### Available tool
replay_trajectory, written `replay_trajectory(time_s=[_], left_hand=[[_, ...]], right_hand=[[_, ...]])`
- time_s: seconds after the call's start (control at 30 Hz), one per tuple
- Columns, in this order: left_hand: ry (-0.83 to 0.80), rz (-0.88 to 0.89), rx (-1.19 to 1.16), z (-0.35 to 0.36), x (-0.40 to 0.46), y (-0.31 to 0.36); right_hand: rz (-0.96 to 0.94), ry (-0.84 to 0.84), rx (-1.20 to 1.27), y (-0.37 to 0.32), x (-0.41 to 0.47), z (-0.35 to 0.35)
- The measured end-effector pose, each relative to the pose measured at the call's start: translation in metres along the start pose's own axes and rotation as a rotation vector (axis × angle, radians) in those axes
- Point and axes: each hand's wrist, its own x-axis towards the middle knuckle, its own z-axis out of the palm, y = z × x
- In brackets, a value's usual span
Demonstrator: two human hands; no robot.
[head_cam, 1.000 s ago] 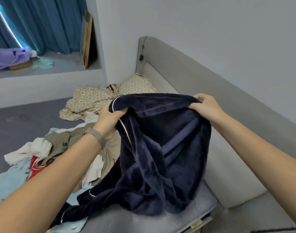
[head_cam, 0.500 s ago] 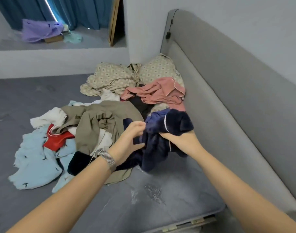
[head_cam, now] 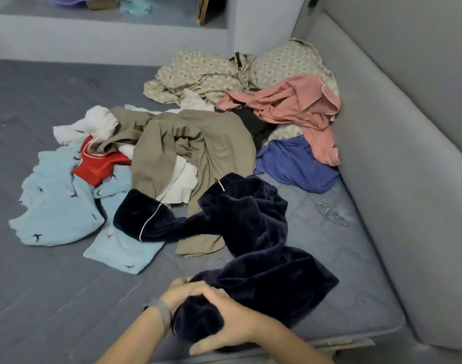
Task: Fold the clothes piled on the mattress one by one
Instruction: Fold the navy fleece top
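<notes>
Both hands [head_cam: 214, 308] clutching robe [head_cam: 250, 232] end at 6 o'clock; risking dragging khaki garment [head_cam: 198, 143] along, sleeve overlapping it.

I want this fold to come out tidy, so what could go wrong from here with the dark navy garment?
The navy garment is bunched where both hands grip one end, the left hand and right hand, so creases may get folded in. Its far cuff lies on the light blue garment and beside the khaki garment; pulling could drag them along.
</notes>
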Motion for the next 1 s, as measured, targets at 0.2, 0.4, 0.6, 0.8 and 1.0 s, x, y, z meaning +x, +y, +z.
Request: replay_trajectory(time_s=[0.2,0.4,0.6,0.8,1.0], left_hand=[[0.113,0.143,0.315,-0.020,0.096,-0.078],[0.136,0.299,0.525,-0.008,0.137,-0.137],[0.095,0.289,0.156,-0.001,0.108,-0.112],[-0.258,0.446,-0.631,0.034,0.001,-0.037],[-0.263,0.748,-0.706,0.025,-0.081,-0.047]], right_hand=[[0.098,0.606,-0.029,0.082,0.057,-0.061],[0.587,0.831,-0.391,0.150,0.091,-0.113],[0.284,1.063,-0.688,0.129,0.099,-0.065],[-0.416,0.790,-0.484,0.045,0.038,0.020],[-0.483,0.832,-0.217,0.034,-0.046,0.035]])
